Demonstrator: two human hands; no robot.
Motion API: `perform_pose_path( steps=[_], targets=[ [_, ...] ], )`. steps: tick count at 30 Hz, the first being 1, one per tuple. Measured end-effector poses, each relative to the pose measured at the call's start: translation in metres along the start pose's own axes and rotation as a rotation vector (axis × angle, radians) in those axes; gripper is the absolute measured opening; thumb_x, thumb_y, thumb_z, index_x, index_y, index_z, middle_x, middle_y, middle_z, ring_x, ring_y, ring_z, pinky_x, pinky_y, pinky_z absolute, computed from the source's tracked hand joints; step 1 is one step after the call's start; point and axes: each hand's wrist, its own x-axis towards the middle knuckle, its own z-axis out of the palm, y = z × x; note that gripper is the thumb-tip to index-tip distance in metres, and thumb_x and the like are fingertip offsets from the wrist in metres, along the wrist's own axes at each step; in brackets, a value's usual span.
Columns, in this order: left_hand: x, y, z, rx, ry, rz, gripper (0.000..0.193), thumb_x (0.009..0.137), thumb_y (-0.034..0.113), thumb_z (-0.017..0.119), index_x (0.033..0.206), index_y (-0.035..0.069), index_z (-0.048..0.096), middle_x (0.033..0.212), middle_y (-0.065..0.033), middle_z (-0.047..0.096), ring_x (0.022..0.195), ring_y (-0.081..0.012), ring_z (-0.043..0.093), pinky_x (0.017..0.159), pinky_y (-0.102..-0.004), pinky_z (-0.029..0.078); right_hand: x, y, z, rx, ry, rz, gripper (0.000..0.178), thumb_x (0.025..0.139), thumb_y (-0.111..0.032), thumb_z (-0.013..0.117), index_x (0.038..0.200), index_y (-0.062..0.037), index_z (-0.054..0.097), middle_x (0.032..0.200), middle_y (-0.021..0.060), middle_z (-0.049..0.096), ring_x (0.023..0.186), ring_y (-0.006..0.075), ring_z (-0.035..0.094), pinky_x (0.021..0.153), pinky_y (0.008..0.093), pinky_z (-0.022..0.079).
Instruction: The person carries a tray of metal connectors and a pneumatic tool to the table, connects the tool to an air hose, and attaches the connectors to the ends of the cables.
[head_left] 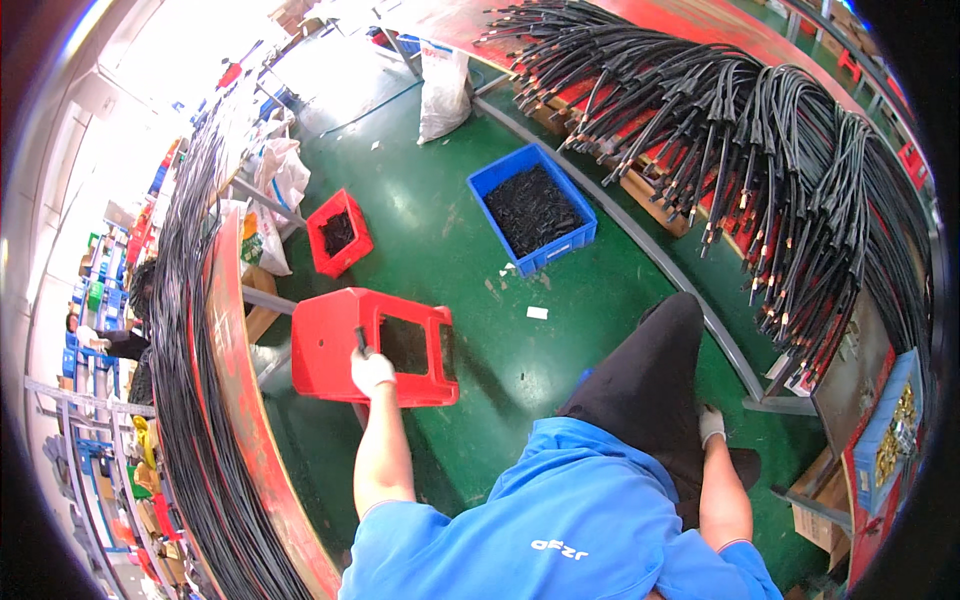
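My left hand, in a white glove, is closed on a short black tube-like piece that sticks up past the fingers. It is over the red plastic stool, whose open side shows a dark gap. Whether the hand touches the stool, I cannot tell. On the other side, my right hand, in a pale glove, hangs low against my dark trouser leg. Its fingers are small and partly hidden there.
A blue crate and a small red crate hold black pieces. Black cables with bare copper ends cover the right bench; more cables line the left bench. A blue bin holds brass-coloured parts. White sacks stand farther off.
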Motion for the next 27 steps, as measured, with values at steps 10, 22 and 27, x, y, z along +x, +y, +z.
perform_pose_path(
  steps=[10,22,27],
  targets=[
    [-0.060,-0.016,0.069,-0.300,-0.324,0.025,0.035,0.097,0.029,0.066,0.096,-0.005,0.073,0.079,-0.0145,0.071,0.071,-0.0246,0.064,0.071,-0.0415,0.050,-0.010,-0.013,0.016,-0.400,-0.049,-0.191,0.045,0.097,-0.032,0.062,0.127,0.0012,0.067,0.127,0.0310,0.066,0.124,0.0454,0.061,0.105,0.0473,0.049],
    [-0.286,0.240,0.023,-0.524,-1.205,1.190,0.035,0.092,0.015,0.071,0.118,-0.009,0.068,0.098,-0.0226,0.073,0.082,-0.0333,0.071,0.078,-0.0408,0.056,-0.148,-0.133,-0.057,0.488,0.147,-0.307,0.039,0.100,-0.037,0.061,0.123,-0.0075,0.070,0.113,0.0154,0.075,0.101,0.0338,0.071,0.093,0.0439,0.054],
    [-0.365,0.297,-0.026,-0.544,-1.437,1.642,0.028,0.089,0.016,0.073,0.111,0.000,0.071,0.100,-0.0224,0.073,0.089,-0.0414,0.071,0.081,-0.0459,0.057,-0.231,-0.159,-0.060,0.405,0.099,-0.618,0.046,0.103,-0.044,0.060,0.132,-0.0079,0.064,0.110,0.0133,0.074,0.104,0.0288,0.069,0.096,0.0391,0.052]
  ],
)
